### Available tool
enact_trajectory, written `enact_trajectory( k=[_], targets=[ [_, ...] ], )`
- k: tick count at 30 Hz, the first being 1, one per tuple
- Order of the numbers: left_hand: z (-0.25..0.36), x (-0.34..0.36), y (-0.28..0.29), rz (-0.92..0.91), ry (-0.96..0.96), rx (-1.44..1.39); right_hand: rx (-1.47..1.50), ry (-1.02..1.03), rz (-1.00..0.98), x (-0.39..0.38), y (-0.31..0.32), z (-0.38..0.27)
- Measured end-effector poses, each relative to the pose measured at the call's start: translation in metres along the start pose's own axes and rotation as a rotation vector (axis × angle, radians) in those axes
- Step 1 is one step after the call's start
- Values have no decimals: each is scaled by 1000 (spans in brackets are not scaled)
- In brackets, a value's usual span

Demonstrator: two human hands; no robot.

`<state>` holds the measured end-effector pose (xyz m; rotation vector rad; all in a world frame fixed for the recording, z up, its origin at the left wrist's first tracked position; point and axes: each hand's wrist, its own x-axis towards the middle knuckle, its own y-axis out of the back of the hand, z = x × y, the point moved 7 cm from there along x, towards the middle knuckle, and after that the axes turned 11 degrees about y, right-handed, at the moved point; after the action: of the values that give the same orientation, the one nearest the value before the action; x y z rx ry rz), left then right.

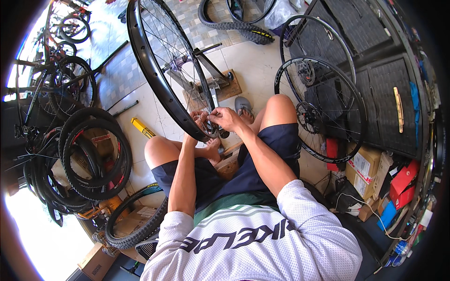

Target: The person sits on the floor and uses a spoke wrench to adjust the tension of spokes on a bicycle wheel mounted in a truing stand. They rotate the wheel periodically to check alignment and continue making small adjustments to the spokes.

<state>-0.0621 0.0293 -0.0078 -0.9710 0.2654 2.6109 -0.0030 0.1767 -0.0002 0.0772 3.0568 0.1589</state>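
Observation:
Upright in front of me, a black bicycle wheel rim [149, 65] with thin spokes sits in a metal wheel stand [209, 65] on a wooden base [228, 88]. Both my hands meet at the wheel's near, lower part, among the spokes just inside the rim. My left hand [200, 120] has its fingers pinched close to the spokes. Its fingertips almost touch those of my right hand [226, 119], whose thumb and forefinger are pinched together too. Whatever lies between the fingertips is too small to make out. A dark round part [224, 134] shows just below the hands.
Two spoked wheels [323, 107] lean against dark cabinets [382, 100] at right. Several tyres [96, 161] hang at left, near parked bicycles [72, 77]. A yellow tool-like bar [142, 127] lies on the tiled floor. Cardboard boxes [364, 168] stand at lower right; a loose tyre [236, 27] lies at the back.

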Motion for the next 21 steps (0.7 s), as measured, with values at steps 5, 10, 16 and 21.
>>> enact_trajectory(
  k=[5,10,16,21],
  targets=[
    [12,-8,-1,65,-33,-4,-371,145,94,-10,0,-34],
    [13,-11,1,65,-79,18,-425,184,119,-12,-2,-44],
    [9,-8,6,11,-41,-26,-407,150,22,-12,-2,-50],
    [11,-5,9,-12,-102,6,-491,171,88,-13,3,-59]
  ],
)
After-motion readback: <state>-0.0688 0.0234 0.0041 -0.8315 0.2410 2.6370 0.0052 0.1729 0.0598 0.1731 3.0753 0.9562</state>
